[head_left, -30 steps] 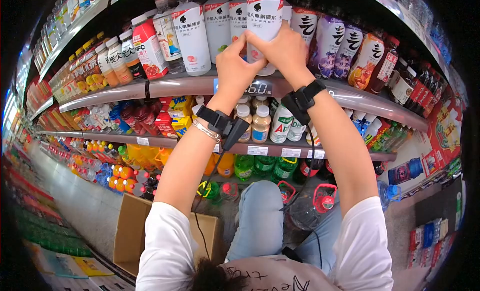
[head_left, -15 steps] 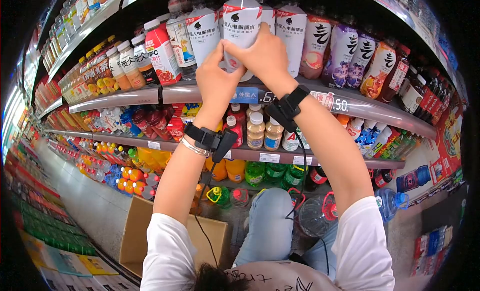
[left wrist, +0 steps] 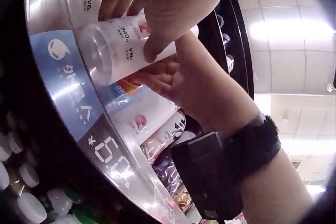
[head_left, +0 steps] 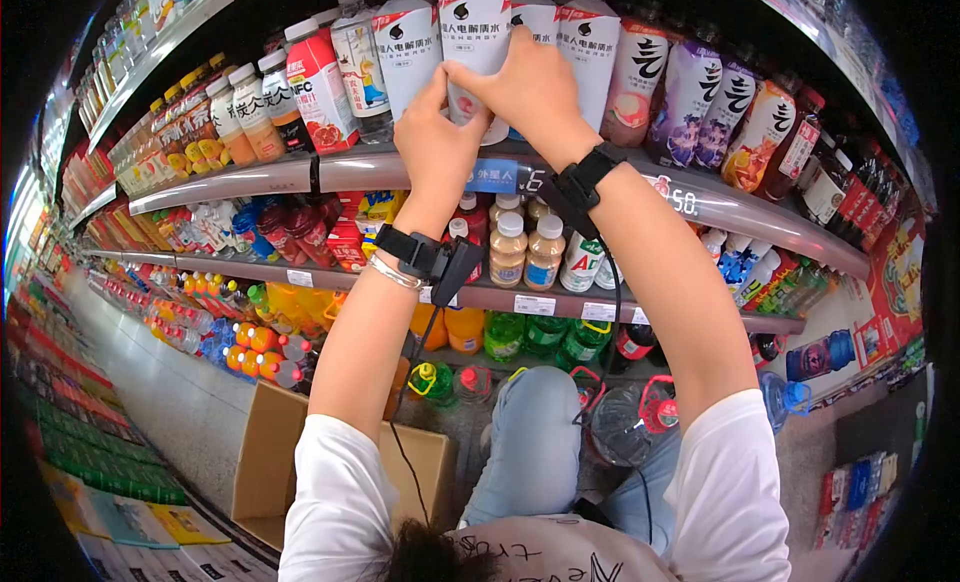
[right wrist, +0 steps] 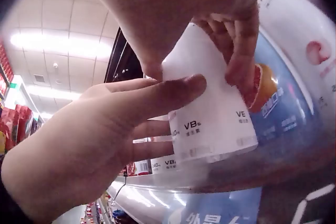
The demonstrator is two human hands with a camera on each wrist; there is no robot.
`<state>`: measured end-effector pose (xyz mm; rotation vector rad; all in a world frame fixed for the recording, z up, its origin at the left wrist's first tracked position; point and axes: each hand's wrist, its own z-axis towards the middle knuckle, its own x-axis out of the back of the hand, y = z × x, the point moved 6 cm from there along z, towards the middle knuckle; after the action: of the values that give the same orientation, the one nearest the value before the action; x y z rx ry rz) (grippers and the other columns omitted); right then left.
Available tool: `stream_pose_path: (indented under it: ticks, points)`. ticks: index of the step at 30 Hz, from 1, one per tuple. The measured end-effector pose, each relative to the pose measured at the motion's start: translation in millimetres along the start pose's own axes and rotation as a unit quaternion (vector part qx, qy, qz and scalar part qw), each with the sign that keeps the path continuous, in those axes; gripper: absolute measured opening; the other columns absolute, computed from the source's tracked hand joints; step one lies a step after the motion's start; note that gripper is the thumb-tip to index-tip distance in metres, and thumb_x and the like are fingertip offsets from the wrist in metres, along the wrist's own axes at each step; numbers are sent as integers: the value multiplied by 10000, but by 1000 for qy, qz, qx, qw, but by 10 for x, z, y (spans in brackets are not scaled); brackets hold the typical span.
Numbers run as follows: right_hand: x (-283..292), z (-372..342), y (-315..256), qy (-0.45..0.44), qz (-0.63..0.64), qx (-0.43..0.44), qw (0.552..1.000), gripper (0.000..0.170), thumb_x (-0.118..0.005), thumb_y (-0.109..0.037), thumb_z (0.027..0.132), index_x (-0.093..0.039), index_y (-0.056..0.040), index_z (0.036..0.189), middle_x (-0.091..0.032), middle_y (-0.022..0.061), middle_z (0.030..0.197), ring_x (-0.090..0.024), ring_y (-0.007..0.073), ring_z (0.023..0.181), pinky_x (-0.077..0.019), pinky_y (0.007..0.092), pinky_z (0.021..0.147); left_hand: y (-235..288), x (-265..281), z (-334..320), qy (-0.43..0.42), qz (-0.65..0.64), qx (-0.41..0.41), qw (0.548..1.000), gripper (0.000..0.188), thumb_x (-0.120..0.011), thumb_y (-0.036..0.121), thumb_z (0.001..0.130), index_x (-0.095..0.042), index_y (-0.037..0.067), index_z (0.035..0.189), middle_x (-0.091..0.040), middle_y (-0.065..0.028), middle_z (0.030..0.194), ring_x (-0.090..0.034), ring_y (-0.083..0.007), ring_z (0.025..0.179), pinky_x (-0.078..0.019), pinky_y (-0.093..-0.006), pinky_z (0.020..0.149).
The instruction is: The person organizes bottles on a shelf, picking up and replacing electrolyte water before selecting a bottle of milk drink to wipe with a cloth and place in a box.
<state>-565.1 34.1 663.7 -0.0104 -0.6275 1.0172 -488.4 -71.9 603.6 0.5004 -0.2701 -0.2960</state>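
Note:
A white-labelled bottle with a black drop logo (head_left: pixel 474 32) stands upright at the front edge of the upper shelf, between matching bottles (head_left: pixel 408 52). The left hand (head_left: pixel 436 152) grips its lower left side, thumb across the front, as the right wrist view shows with the bottle (right wrist: pixel 210 113) and left hand (right wrist: pixel 100 124). From the other side the right hand (head_left: pixel 530 92) holds it, fingers curled round the label. In the left wrist view the bottle (left wrist: pixel 118 50) lies between the right hand (left wrist: pixel 157 3) and the left hand (left wrist: pixel 184 77). Its base is near the shelf's front rim.
Juice bottles (head_left: pixel 318 92) stand to the left and purple-labelled bottles (head_left: pixel 672 102) to the right. The price rail (head_left: pixel 400 172) runs below the hands, over a lower shelf of small bottles (head_left: pixel 508 247). An open cardboard box (head_left: pixel 265 452) sits on the floor beside the person's knee.
Over the last second the gripped bottle and both hands have shifted left in the head view. Another white bottle now shows to their right. Both hands keep their grip.

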Motion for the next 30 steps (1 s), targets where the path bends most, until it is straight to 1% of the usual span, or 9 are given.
stream_pose_path:
  ticks: [4, 7, 10, 13, 16, 19, 22, 28, 30]
  points:
    - [-4, -23, -27, -13, -15, -6, 1000, 800, -729, -634, 661, -591, 94, 963, -681, 253, 804, -697, 396, 764, -573, 442, 662, 84, 28, 9, 7, 24, -29, 999, 601, -797, 219, 718, -598, 42, 1256, -703, -215, 970, -713, -287, 895, -552, -356, 734]
    - [-17, -23, -27, -30, -3, -2, 1000, 773, -744, -588, 690, -571, 109, 978, -678, 267, 830, -693, 409, 797, -572, 442, 686, 165, 48, 42, -39, 93, -42, 994, 602, -815, 215, 697, -593, 33, 1227, -700, -204, 912, -709, -308, 839, -547, -366, 717]
    - [-19, -34, -23, -43, -1, 6, 999, 757, -751, -548, 713, -548, 121, 1002, -673, 283, 859, -687, 419, 828, -567, 445, 726, 138, 61, 53, -72, 147, -82, 983, 626, -839, 226, 670, -587, 58, 1218, -697, -189, 878, -703, -303, 794, -540, -368, 695]
    - [-22, -46, -13, -59, 9, 1, 998, 752, -748, -525, 730, -528, 127, 1033, -668, 294, 880, -681, 426, 846, -561, 450, 753, 108, 90, 22, -58, 113, -90, 988, 702, -858, 245, 651, -570, 74, 1268, -698, -160, 817, -702, -284, 746, -537, -362, 676]
    - [-28, -52, -11, -68, 24, 3, 997, 750, -744, -510, 740, -517, 134, 1049, -664, 298, 886, -678, 433, 848, -560, 451, 754, 134, 92, 29, -63, 69, -68, 993, 770, -888, 172, 572, -562, 13, 1250, -645, -149, 700, -658, -286, 636, -517, -374, 600]
    - [-45, -39, -8, -55, 26, 19, 998, 754, -741, -503, 744, -509, 145, 1054, -663, 297, 882, -677, 435, 847, -561, 451, 747, 104, 79, 55, -66, 74, -57, 993, 759, -890, 186, 579, -569, 5, 1243, -640, -149, 676, -657, -270, 627, -516, -365, 594]
    - [-49, -23, -24, -52, 22, 24, 998, 757, -738, -500, 744, -505, 151, 1054, -662, 298, 881, -677, 436, 847, -562, 453, 743, 104, 74, 77, -56, 73, -74, 993, 721, -881, 197, 603, -584, 11, 1233, -641, -142, 669, -662, -273, 629, -517, -367, 589]
    - [-62, -17, -32, -61, 11, 7, 998, 745, -724, -495, 758, -502, 147, 1064, -663, 293, 894, -674, 438, 861, -562, 462, 745, 14, -2, 117, -35, 78, -109, 990, 652, -835, 179, 662, -583, 13, 1240, -641, -124, 679, -648, -297, 641, -509, -382, 604]
    - [-63, -15, -37, -62, 8, 4, 998, 745, -718, -496, 762, -499, 146, 1069, -664, 290, 900, -674, 438, 867, -561, 465, 747, 2, -13, 115, -42, 70, -93, 992, 635, -818, 167, 676, -579, 5, 1241, -641, -132, 696, -640, -312, 665, -505, -399, 625]
